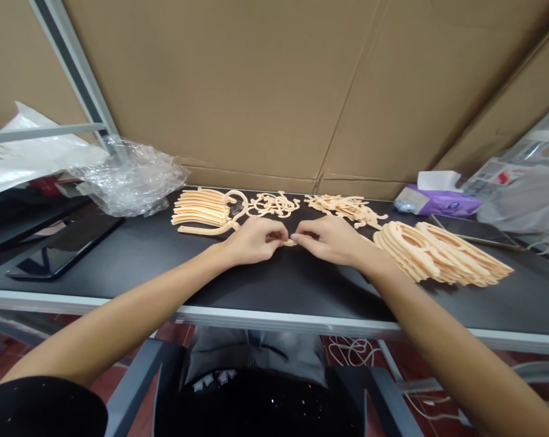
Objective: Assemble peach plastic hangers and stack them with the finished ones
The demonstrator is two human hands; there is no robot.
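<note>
Black sparkly cloth (256, 409) lies closest, on the person's lap, with gray pants (256, 355) just past it. Farther up is the counter (119, 273), which has a black top and a shiny metal edge. On the far left lie a dark phone (62, 246) and a crinkly clear plastic bag (133, 179). Next come a neat stack of curved peach strips (201, 209) and a messy pile of little peach bits (273, 205).

The left hand (251, 241) is curled almost shut, and it pinches a small peach piece (289, 243). The right hand (329, 238) is curled almost shut too, and it presses the same piece from the other side. The two hands nearly touch. The piece is near the middle of the counter, just in front of the piles.

Past the right hand sit a big stack of peach rings (438, 255), a purple tissue box (438, 202), and a second phone (475, 230).

If the pinch gets loose, the small piece could slip out and get lost in the piles. Its long side seems to run left to right, with one tip pointing right, but fingers hide most of it.
</note>
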